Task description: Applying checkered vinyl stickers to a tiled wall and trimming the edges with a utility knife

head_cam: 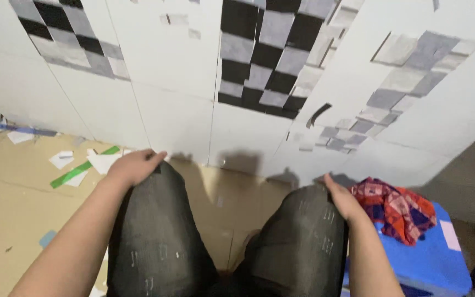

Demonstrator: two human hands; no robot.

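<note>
I look down at my own legs in dark grey trousers. My left hand (pixel 133 166) rests flat on my left knee (pixel 158 220), fingers curled over its top. My right hand (pixel 343 199) lies along the outer side of my right knee (pixel 303 231). Neither hand holds anything. Just right of my right hand lies a crumpled red and blue checked cloth (pixel 397 208) on a blue stool or box (pixel 435 264).
In front of me stands a white panelled wall (pixel 171 104) with black and grey square patches. The tan floor (pixel 12 187) at left has paper scraps, a green strip (pixel 78 171) and a blue strip (pixel 23 130).
</note>
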